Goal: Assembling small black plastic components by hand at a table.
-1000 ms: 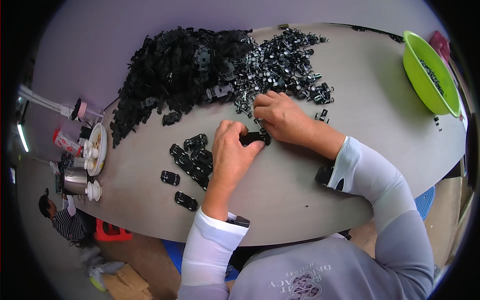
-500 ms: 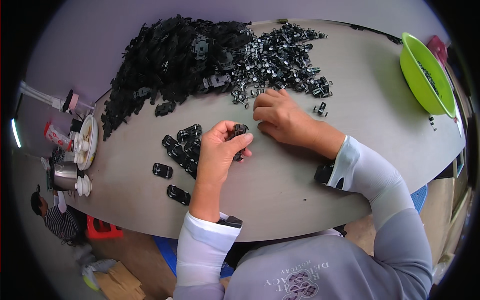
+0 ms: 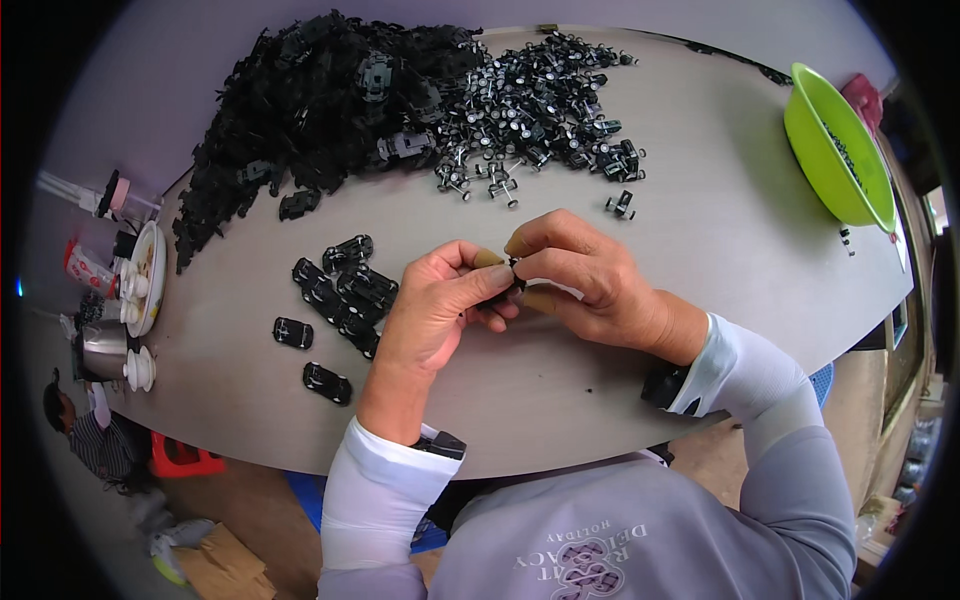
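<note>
My left hand [image 3: 432, 302] is closed around a small black toy car body [image 3: 517, 281], mostly hidden by the fingers. My right hand [image 3: 605, 285] meets it above the table, thumb and fingertips pinched at the car's end. A tiny pale and dark bit shows between the fingertips, too covered to name. Left of my left hand lies a cluster of black toy cars [image 3: 330, 292], with two single ones, an upper car [image 3: 293, 333] and a lower car [image 3: 327, 383], beside it. Beyond my hands spread small wheel-and-axle pieces [image 3: 530, 105], one lone piece [image 3: 620, 205] lying nearer.
A large heap of black car bodies [image 3: 310, 110] rises at the back left. At the right stands a green basin [image 3: 825, 150] with small parts inside. A white plate [image 3: 152, 280] and a metal pot [image 3: 103, 348] sit at the left edge. Another person [image 3: 100, 445] is far left.
My right hand has come back from beside the wheel pieces and now touches the toy car in my left hand. The whole view has shifted slightly.
</note>
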### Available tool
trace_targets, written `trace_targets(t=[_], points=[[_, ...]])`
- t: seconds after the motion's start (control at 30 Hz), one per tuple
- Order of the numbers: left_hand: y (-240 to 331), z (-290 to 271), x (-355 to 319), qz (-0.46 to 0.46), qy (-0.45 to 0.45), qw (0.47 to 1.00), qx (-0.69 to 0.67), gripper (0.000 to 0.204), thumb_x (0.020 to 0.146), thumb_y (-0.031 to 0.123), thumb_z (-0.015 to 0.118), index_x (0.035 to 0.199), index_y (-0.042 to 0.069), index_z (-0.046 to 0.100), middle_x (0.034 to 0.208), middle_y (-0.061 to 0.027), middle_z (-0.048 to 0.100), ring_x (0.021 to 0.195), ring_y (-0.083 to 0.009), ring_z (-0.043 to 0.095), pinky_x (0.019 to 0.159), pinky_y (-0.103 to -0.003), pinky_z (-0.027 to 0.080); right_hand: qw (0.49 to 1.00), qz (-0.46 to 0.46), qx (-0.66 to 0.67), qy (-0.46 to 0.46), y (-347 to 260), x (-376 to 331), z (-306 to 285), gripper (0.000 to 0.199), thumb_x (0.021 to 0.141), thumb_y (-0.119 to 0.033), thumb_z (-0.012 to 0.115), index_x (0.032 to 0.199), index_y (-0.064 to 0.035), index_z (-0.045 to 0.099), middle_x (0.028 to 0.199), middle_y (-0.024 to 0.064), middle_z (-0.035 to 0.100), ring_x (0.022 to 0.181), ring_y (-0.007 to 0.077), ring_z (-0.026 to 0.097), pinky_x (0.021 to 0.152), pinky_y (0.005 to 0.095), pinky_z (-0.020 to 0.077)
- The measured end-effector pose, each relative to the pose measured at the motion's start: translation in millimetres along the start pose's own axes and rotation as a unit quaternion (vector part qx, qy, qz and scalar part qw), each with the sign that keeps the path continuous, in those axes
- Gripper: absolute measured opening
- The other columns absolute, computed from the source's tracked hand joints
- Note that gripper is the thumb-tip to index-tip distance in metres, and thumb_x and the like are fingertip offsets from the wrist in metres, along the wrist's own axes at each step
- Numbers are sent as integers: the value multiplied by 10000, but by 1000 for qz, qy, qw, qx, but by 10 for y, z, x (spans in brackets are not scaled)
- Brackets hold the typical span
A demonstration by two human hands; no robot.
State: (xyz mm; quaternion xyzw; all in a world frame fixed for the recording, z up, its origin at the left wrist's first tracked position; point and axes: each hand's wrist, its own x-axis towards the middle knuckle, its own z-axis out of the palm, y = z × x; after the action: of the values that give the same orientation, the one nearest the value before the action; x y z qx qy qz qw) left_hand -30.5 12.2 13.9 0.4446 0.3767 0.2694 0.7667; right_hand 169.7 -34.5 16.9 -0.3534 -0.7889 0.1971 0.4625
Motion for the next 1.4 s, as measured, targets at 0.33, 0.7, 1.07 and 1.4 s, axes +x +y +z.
trace_targets(t=[0.33, 0.7, 1.07, 1.4], points=[[-56, 33, -2, -11, -33, 997, -75, 173, 896, 168, 650, 935, 2, 622, 829, -84, 656, 718, -180, 653, 594, -280, 515, 1000, -7, -26, 5, 35, -32, 38, 289, 669, 14, 745, 925, -25, 618, 972, 99, 582, 895, 283, 587, 715, 362, 510], [-218, 79, -16, -47, -57, 976, -204, 150, 934, 183, 597, 904, 37, 611, 773, -35, 621, 601, -111, 543, 534, -223, 417, 1000, 11, -7, -9, -42, -94, 79, 192, 677, 41, 729, 733, -32, 561, 910, 90, 586, 810, 265, 565, 663, 350, 487], [-67, 181, -86, 35, -23, 992, -120, 145, 914, 174, 630, 865, 39, 614, 761, -44, 621, 567, -115, 567, 504, -232, 447, 994, 40, 101, 20, 9, 0, -83, 254, 750, -75, 769, 915, -23, 584, 978, 104, 603, 887, 227, 588, 717, 309, 495], [-10, 108, -51, 38, 82, 995, -52, 206, 912, 208, 633, 1017, 31, 624, 833, -53, 644, 612, -143, 632, 529, -248, 495, 986, 45, -138, -78, 376, -57, -195, 85, 721, 58, 615, 793, 12, 610, 870, 66, 631, 753, 219, 611, 654, 331, 492]])
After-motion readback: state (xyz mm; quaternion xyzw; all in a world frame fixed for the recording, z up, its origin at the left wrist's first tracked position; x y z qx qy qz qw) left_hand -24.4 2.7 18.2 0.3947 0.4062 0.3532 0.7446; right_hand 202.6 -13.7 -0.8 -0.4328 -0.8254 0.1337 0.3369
